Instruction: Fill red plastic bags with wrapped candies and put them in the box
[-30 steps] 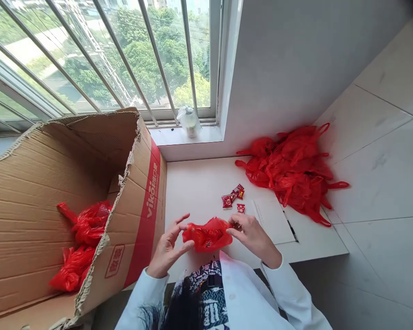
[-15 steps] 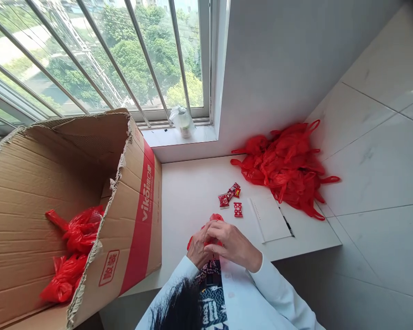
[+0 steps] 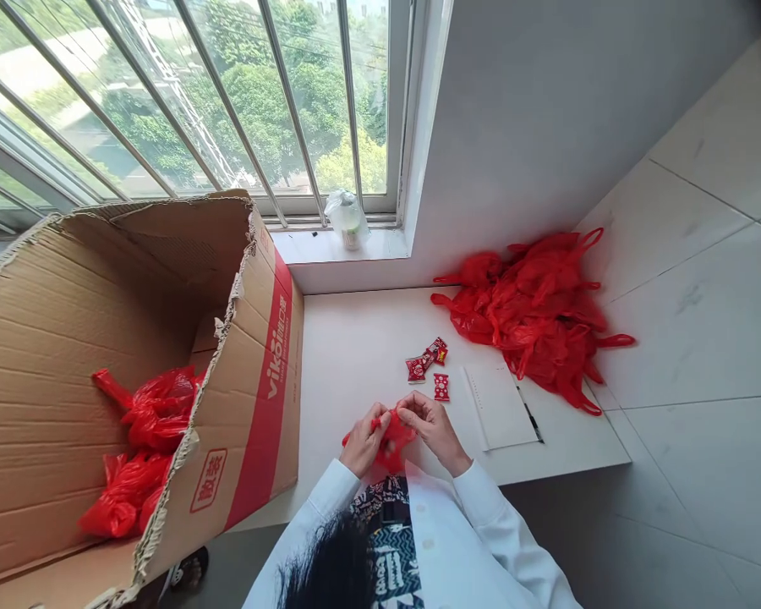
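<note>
Where the two hands come together: a small red plastic bag [image 3: 391, 454], bunched up at the near edge of the white tabletop [image 3: 348, 347], just before the person's chest; whether it rests on the surface cannot be told.
Left hand [image 3: 360, 447]: curled almost closed, thumb and fingers gripping gathered plastic on the bag's left side.
Right hand [image 3: 435, 431]: thumb and forefinger pinched together on the bag's upper right, other fingers bent, back of the hand turned upward.
Forearms: white-sleeved, angling inward so the fingertips sit just beside each other.
Snack packets [image 3: 417, 369]: on the tabletop, beyond the hands.
Notebook [image 3: 500, 410]: right of the right hand, a pen [image 3: 530, 416] along its edge.
Carton [image 3: 249, 338]: on the left, red bundles [image 3: 158, 416] inside.
</note>
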Tool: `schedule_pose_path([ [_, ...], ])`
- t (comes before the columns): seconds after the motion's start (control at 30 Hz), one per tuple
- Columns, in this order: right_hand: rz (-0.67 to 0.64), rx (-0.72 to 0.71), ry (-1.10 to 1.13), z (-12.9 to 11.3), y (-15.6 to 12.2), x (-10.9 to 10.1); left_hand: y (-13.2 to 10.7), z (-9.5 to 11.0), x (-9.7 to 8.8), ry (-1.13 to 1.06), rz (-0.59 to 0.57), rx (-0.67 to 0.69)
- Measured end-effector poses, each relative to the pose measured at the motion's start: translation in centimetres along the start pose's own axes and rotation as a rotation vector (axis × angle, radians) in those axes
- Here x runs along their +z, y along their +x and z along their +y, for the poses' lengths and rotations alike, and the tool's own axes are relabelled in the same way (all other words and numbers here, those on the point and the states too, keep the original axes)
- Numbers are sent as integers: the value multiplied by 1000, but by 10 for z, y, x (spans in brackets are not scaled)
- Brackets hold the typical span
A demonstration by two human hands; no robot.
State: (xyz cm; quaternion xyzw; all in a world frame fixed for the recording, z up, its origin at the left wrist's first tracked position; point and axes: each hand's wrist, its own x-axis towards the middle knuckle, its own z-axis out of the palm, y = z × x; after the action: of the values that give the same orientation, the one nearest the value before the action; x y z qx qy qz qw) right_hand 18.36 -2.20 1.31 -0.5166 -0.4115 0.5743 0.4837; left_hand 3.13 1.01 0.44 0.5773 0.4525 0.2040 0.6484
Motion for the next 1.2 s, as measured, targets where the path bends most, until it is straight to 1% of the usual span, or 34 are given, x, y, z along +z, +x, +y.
schedule_pose_path([
  [0.07,-126,-20,-64,-8,-9,-3,2,-1,-7,-151,-36,-8],
  [0.1,-204,-19,-129,-11,-13,-6,2,-1,-10,-186,-40,2],
  [0.13,-267,-19,-207,-13,-15,-9,1,-1,-13,-175,-40,19],
  [0.17,-290,-22,-279,-13,-16,-13,-1,0,-15,-112,-42,45],
  [0.2,-270,-31,-327,-13,-16,-15,-3,2,-16,-5,-45,77],
  [0.23,-218,-47,-345,-11,-13,-17,-5,3,-15,148,-44,116],
  [0.3,-106,-94,-313,-7,-1,-17,-8,4,-10,509,-27,225],
  [0.33,-98,-112,-281,-4,6,-15,-9,5,-7,665,-12,294],
  [0.37,-146,-124,-261,-1,15,-13,-8,4,-3,787,14,365],
  [0.43,-334,-130,-283,4,31,-7,-6,2,2,936,98,470],
  [0.5,-487,-120,-370,10,42,-4,-1,-1,3,1016,205,495],
  [0.53,-524,-117,-421,13,45,-3,1,-2,3,1040,246,488],
  [0.57,-527,-118,-470,15,46,-4,2,-2,1,1054,273,481],
  [0.6,-503,-128,-520,16,46,-4,4,-2,-1,1061,289,482],
  [0.67,-408,-177,-653,17,43,-7,4,-2,-7,1066,307,504],
  [0.77,-270,-304,-955,16,36,-10,1,-2,-16,1074,319,556],
  [0.87,-254,-419,-1204,19,31,-16,-4,-8,-25,1005,274,544],
  [0.93,-265,-443,-1284,27,28,-24,-8,-17,-31,917,225,457],
  [1.0,-238,-368,-1322,41,26,-37,-15,-30,-38,849,179,352],
  [1.13,-128,-110,-1374,76,21,-67,-34,-64,-48,802,134,213],
  [1.2,-138,-38,-1394,90,18,-75,-44,-80,-50,786,116,148],
])
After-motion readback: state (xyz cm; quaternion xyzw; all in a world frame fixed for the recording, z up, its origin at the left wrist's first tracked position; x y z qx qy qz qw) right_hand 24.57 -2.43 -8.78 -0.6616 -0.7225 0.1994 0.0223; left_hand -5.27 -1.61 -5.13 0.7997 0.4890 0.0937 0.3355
